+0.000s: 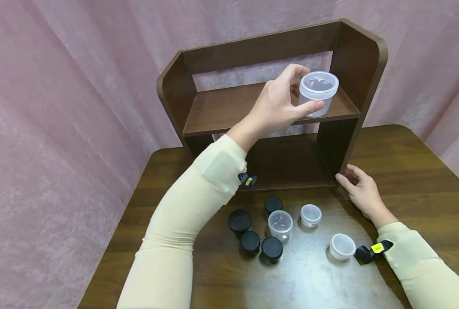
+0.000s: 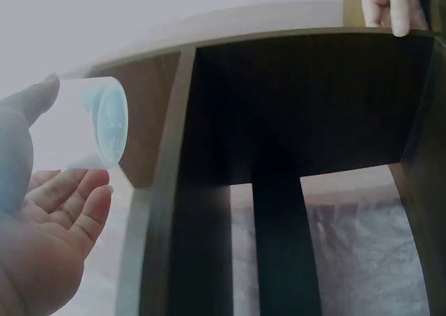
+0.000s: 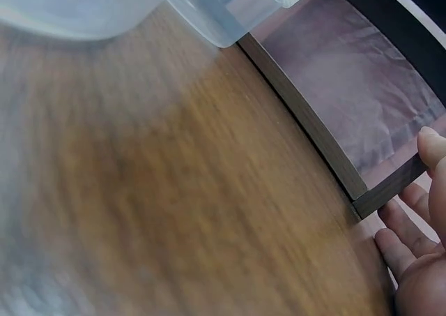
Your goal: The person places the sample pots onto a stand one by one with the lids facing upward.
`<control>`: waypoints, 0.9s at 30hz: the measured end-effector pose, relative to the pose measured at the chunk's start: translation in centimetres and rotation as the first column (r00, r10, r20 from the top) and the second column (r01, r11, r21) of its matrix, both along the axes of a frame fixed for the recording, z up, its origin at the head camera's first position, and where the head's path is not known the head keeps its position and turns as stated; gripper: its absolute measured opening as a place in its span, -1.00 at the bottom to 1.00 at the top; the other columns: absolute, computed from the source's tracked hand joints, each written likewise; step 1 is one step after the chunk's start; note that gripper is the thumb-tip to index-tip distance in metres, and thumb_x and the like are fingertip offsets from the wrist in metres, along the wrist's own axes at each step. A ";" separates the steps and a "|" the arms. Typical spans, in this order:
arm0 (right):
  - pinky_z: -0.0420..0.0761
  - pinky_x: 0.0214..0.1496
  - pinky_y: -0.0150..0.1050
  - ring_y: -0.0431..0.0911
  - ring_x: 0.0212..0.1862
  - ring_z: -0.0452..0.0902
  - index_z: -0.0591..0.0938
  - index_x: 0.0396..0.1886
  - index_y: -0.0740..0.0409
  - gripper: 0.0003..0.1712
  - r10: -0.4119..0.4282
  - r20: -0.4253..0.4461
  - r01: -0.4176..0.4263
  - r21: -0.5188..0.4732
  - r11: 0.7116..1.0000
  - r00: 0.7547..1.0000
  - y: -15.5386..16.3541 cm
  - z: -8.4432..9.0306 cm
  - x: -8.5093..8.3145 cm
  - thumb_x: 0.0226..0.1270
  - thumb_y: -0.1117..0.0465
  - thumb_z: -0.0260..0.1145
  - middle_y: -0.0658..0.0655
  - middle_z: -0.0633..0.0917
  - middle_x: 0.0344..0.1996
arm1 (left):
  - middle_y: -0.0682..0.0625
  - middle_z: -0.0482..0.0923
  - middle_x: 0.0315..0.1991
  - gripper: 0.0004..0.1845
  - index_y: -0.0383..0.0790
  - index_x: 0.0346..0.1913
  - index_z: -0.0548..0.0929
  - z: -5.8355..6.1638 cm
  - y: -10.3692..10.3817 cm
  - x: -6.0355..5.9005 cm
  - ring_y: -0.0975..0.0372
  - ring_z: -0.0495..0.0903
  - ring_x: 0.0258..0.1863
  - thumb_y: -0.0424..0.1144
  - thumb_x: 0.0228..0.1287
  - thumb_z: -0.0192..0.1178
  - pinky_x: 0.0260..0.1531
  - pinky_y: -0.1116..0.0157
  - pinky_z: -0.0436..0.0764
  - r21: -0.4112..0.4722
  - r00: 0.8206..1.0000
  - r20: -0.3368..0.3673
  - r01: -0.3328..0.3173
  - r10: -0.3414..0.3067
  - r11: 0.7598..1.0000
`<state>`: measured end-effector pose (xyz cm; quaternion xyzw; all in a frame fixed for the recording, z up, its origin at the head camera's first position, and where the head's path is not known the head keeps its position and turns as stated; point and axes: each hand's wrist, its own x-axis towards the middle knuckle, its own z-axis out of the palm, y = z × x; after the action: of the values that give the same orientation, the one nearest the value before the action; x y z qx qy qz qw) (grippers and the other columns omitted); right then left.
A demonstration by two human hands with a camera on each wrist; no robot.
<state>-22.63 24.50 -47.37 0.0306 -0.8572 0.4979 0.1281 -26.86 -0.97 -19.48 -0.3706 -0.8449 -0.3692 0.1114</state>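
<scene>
My left hand (image 1: pixel 276 103) holds a clear plastic jar (image 1: pixel 317 99) with a translucent lid, upright, thumb on the near side and fingers around the back. In the head view the jar overlaps the right part of the upper board of a brown wooden shelf (image 1: pixel 225 107). The left wrist view shows the same jar (image 2: pixel 70 121) between thumb and curled fingers, beside the shelf boards. Low on the shelf's right side panel, my right hand (image 1: pixel 362 193) grips the front edge. In the right wrist view its thumb (image 3: pixel 433 148) lies on one face of the panel, with fingers on the other.
On the wooden table (image 1: pixel 198 274), in front of the shelf, stand several black-lidded jars (image 1: pixel 240 221). Among and right of them are a larger clear jar (image 1: pixel 280 224) and two small white-lidded jars (image 1: pixel 310 214). A pink curtain (image 1: pixel 79 128) hangs behind.
</scene>
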 end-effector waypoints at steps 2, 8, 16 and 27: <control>0.32 -0.13 -0.62 0.26 0.11 0.43 0.33 0.31 0.41 -0.32 0.000 0.003 0.000 0.004 1.000 1.000 -0.1 -0.2 0.0 0.43 0.00 0.19 0.47 0.52 0.10 | 0.12 0.57 -0.09 -0.32 -0.15 0.19 0.38 0.2 1.0 -0.9 0.35 0.54 -0.21 -0.03 0.06 0.45 -0.21 0.54 0.44 0.006 0.998 0.057 -0.023 0.023 1.000; 0.32 -0.11 -0.60 0.26 0.14 0.43 0.33 0.31 0.41 -0.32 0.009 0.010 -0.009 0.005 1.000 1.000 0.0 -0.3 0.2 0.44 -0.01 0.17 0.47 0.51 0.10 | 0.17 0.52 -0.06 -0.32 -0.08 0.28 0.35 0.3 3.9 -2.9 0.40 0.51 -0.18 0.01 0.14 0.38 -0.21 0.57 0.42 -0.026 0.975 0.194 -0.102 0.105 0.994; 0.44 0.02 -0.39 0.27 0.16 0.41 0.30 0.34 0.41 -0.30 -0.002 0.025 0.003 -0.019 1.000 1.000 -0.1 -0.4 0.5 0.43 -0.01 0.18 0.47 0.49 0.15 | 0.24 0.43 0.11 -0.21 0.02 0.43 0.21 -0.9 7.1 -4.4 0.46 0.42 -0.05 0.07 0.19 0.31 -0.08 0.58 0.37 -0.145 0.939 0.218 -0.238 0.265 0.960; 0.31 -0.11 -0.65 0.27 0.14 0.43 0.32 0.32 0.42 -0.33 0.010 0.004 -0.010 -0.018 1.000 1.000 -0.3 -0.2 0.8 0.44 0.03 0.19 0.48 0.51 0.11 | 0.26 0.41 0.11 -0.25 0.04 0.41 0.21 -1.4 7.6 -5.0 0.46 0.37 -0.04 0.11 0.22 0.26 -0.04 0.56 0.34 -0.182 0.931 0.184 -0.283 0.316 0.942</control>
<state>-21.78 24.19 -47.61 0.0328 -0.8527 0.5064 0.1241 -31.81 6.60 -20.90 -0.2032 -0.9243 -0.3195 0.0477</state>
